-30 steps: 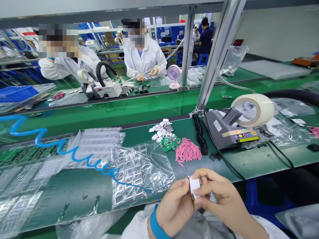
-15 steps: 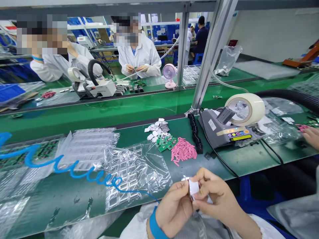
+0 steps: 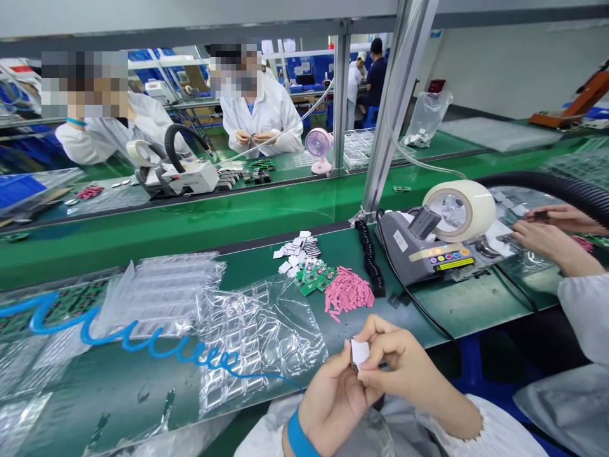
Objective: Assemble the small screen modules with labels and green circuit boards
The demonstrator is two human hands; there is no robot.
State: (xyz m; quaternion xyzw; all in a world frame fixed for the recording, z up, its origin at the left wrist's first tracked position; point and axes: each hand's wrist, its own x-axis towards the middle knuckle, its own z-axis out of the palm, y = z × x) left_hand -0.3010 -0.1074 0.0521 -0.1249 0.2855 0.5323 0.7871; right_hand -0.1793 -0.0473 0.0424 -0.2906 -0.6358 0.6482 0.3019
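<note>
A small white square piece with a dark edge (image 3: 360, 353) is held between my two hands, just in front of the bench edge. My left hand (image 3: 335, 397), with a blue wrist strap (image 3: 301, 435), pinches it from the left. The fingers of my right hand (image 3: 392, 355) grip its right side. Beyond my hands lie a heap of pink strips (image 3: 349, 291), green circuit boards (image 3: 314, 276) and a pile of white square pieces (image 3: 297, 251). A row of black parts (image 3: 370, 257) stands to their right.
A grey tape dispenser (image 3: 419, 247) with a big tape roll (image 3: 483, 212) stands at the right, its cable hanging over the edge. A co-worker's hands (image 3: 552, 235) are beside it. Clear plastic trays (image 3: 238, 343) and a coiled blue cord (image 3: 157, 346) lie left. A metal post (image 3: 387, 120) rises behind.
My hands stay pinched on the white piece, which sits slightly further left in view. At the right, the co-worker's hands and sleeve have come in beside the tape dispenser. The view has shifted a little.
</note>
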